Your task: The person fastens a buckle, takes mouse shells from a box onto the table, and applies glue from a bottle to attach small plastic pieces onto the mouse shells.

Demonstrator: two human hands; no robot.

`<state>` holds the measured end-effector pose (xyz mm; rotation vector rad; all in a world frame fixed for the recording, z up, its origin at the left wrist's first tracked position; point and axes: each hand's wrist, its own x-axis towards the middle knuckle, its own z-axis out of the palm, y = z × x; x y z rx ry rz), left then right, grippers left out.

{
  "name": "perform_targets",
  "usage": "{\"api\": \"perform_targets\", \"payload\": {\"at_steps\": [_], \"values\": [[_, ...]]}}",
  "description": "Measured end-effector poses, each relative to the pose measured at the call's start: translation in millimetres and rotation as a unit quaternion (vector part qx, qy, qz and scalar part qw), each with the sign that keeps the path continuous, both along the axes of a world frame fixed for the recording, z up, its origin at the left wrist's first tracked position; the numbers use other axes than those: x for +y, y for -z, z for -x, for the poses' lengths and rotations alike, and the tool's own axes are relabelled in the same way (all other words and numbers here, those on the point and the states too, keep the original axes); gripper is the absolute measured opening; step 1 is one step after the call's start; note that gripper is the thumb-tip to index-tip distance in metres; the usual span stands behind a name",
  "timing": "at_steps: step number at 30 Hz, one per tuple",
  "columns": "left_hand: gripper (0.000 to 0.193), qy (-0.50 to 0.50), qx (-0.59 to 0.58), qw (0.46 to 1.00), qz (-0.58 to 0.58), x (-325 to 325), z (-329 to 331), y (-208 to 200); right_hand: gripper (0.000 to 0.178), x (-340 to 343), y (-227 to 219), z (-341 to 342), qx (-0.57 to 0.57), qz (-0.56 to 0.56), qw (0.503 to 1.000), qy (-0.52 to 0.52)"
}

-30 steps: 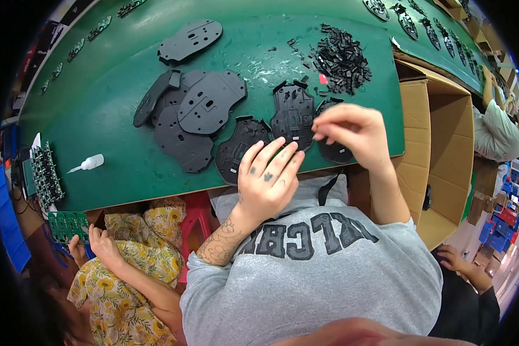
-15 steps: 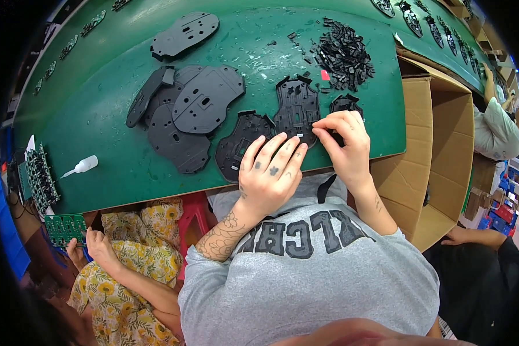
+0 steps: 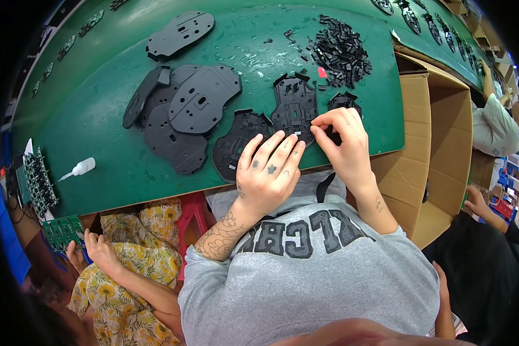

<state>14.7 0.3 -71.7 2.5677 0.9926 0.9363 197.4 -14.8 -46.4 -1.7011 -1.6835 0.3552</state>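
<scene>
In front of me on the green table lies a black plastic shell (image 3: 294,104), its ribbed inside facing up. My left hand (image 3: 269,171) rests over its near end with the fingers stretched out flat; the thumb is hidden. At the shell's lower right edge, thumb and forefinger of my right hand (image 3: 346,138) are pinched together; whatever may be between them is too small to make out. A similar black shell (image 3: 236,138) lies to the left, partly under my left hand. Another black shell (image 3: 345,102) shows beyond my right hand, which covers part of it.
Dark grey plastic plates (image 3: 205,98) overlap at left, with another plate (image 3: 180,34) farther back. A heap of small black parts (image 3: 341,55) and a red scrap (image 3: 322,72) lie far right. An open cardboard box (image 3: 412,150) adjoins the right edge. A white bottle (image 3: 84,166) lies left.
Both my hands stay almost where they were, the right still pinching at the shell's edge. The whole view shifts slightly. At right, the neighbour in black has moved their arms.
</scene>
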Motion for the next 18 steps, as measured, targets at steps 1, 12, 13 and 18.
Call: {"api": "perform_targets", "payload": {"at_steps": [1, 12, 13, 18], "values": [[0.034, 0.001, -0.004, 1.0, 0.003, -0.1, 0.4, -0.1, 0.015, 2.0, -4.5, 2.4, 0.0, -0.001, 1.0, 0.0], [0.036, 0.019, -0.026, 0.999, 0.031, -1.1, 1.7, -8.5, 0.011, 44.0, -37.8, -22.0, -0.012, 0.018, 0.999, -0.041], [0.037, 0.03, -0.045, 0.998, 0.046, -3.4, 2.6, -10.1, 0.012, 56.4, -37.7, -28.1, -0.022, -0.032, 0.999, -0.038], [0.035, 0.009, -0.094, 0.995, -0.03, -4.7, 38.0, -12.6, 0.012, 72.3, -11.5, -40.1, -0.065, 0.029, 0.997, -0.044]]}}
